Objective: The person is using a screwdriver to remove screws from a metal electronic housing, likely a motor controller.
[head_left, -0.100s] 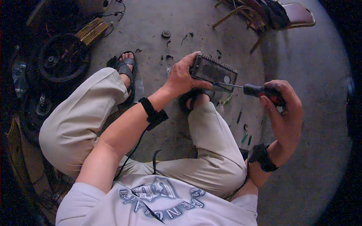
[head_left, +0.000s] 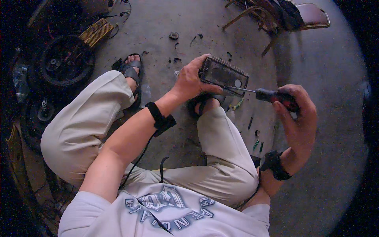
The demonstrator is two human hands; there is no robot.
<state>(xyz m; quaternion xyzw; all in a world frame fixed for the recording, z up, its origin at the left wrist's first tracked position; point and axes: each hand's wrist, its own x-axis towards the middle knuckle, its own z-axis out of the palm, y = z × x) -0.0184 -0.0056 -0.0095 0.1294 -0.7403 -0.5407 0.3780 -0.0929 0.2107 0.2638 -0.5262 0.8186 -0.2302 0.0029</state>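
My left hand [head_left: 192, 81] grips the left end of a dark rectangular box with a ridged, finned edge [head_left: 224, 74], thumb along its near side. A pale round spot shows near the right end of its face. In my right hand [head_left: 298, 110] is a screwdriver [head_left: 268, 95] with a black and red handle, my fingers wrapped round the handle's end. Its thin metal shaft points left and reaches the box's near edge. Whether the tip sits inside a gap or only touches the edge, I cannot tell.
Black wheels [head_left: 67, 61] and a yellow finned block [head_left: 96, 32] with wires lie at the far left. A metal-framed chair [head_left: 312, 15] stands at the far right. A small black ring [head_left: 173, 36] and dark scraps lie on the concrete floor, with small green pieces [head_left: 258, 145] near my right knee.
My right hand and the screwdriver have shifted very slightly to the right. The box and my left hand look the same.
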